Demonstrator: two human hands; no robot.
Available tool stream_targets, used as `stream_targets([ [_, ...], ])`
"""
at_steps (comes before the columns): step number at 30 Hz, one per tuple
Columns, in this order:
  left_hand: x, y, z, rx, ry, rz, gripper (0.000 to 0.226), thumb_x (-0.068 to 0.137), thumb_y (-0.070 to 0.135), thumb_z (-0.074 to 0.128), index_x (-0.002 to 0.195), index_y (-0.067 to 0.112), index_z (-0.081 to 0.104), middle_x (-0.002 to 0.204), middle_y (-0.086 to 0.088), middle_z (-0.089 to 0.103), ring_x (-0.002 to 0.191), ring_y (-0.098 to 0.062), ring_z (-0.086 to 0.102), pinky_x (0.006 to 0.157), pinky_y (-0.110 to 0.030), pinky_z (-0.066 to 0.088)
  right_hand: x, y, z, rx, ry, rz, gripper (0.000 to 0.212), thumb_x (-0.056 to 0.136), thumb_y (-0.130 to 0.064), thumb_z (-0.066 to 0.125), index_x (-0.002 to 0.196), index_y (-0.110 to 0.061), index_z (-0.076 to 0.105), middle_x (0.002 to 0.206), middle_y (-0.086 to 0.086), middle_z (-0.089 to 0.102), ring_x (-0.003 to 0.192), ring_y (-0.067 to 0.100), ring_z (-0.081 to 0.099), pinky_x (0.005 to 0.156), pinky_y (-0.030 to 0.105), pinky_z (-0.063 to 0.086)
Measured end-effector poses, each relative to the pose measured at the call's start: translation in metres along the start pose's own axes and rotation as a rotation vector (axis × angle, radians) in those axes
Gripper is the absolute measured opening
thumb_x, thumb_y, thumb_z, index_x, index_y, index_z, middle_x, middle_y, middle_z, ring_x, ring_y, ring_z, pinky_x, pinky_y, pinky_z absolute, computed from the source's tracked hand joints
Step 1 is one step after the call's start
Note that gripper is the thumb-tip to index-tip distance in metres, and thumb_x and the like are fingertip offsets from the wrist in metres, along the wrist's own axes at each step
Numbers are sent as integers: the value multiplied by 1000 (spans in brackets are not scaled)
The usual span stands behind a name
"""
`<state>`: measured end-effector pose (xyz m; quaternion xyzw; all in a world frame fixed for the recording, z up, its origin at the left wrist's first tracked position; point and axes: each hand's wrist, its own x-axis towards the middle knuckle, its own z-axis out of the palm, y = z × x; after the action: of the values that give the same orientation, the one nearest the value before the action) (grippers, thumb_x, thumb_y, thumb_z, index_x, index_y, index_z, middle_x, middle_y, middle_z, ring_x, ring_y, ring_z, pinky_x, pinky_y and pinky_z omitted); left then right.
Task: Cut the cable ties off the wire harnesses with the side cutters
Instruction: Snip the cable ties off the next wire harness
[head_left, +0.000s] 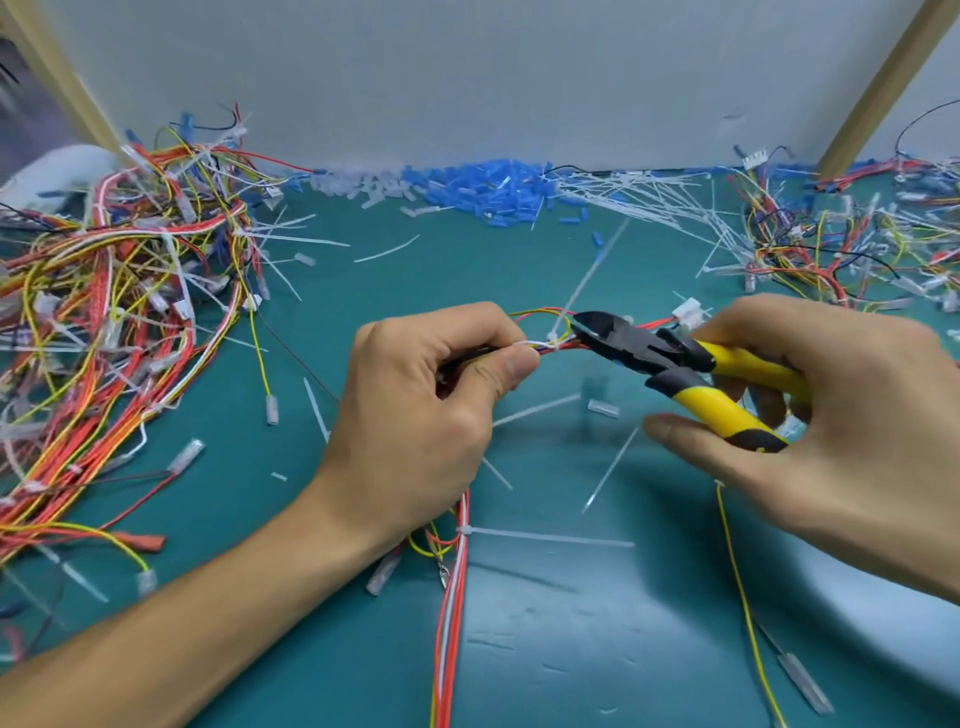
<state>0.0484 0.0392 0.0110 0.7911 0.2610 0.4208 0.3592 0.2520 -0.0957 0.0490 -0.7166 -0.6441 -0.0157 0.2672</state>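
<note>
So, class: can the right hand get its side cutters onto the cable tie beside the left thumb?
Probably yes: the right hand holds the side cutters with tips right beside the cable tie, nothing between them.

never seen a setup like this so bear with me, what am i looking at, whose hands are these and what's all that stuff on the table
There is no machine here. This is one picture from a camera worn on a person's head, looking down at their own hands. The left hand pinches a wire harness beside a white cable tie. The right hand grips yellow-handled side cutters, jaws open next to that tie. On the green mat lie a harness pile, blue bits and cut ties.
</note>
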Motion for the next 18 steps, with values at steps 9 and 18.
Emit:
stream_targets([
  [9, -3, 1, 4, -18, -24, 12, 20, 90, 13, 68, 70, 12, 66, 57, -5, 45, 54, -19, 35, 51, -27, 27, 1, 0, -1, 26, -59, -9, 27, 75, -51, 79, 88, -30, 66, 75, -9, 56, 62, 20, 56, 52, 22, 36],
  [18, -4, 3, 5, 18, -43, 23, 20, 89, 15, 68, 70, 8, 66, 57, -10, 42, 54, -21, 33, 51, -28, 26, 1, -1, 1, 44, -125, -5, 23, 77, -38, 79, 81, -18, 69, 65, -3, 50, 56, 18, 44, 49, 22, 32],
])
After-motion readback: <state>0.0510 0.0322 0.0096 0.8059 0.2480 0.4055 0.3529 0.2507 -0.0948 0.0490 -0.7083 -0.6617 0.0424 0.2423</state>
